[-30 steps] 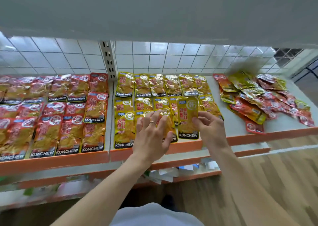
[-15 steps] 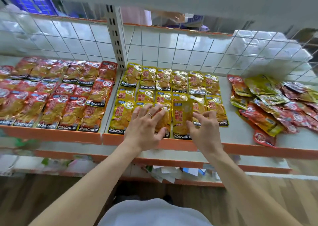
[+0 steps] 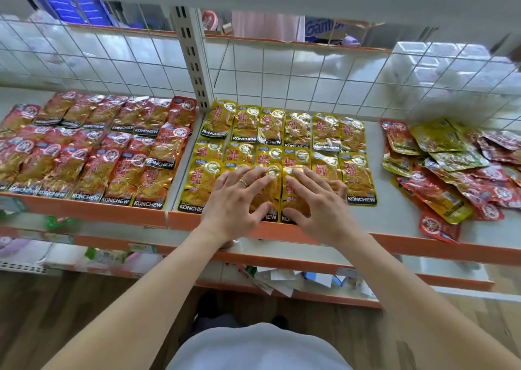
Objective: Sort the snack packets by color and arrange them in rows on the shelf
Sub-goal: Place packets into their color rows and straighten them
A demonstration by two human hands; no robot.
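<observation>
Snack packets [image 3: 93, 149], red, lay in rows on the shelf [image 3: 394, 214] at left; yellow packets [image 3: 284, 132] lay in rows at centre. Left hand [image 3: 236, 200] and right hand [image 3: 318, 206] rested side by side on the front yellow row, fingers spread flat, gripping nothing. Mixed pile [image 3: 456, 169] lay loose at right.

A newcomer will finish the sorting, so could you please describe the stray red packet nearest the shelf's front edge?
Start at the white shelf with the orange front lip and go to the jumbled pile at its right end. The red packet juts out of the pile's front, right by the lip; no other loose packet lies so far forward.
</observation>
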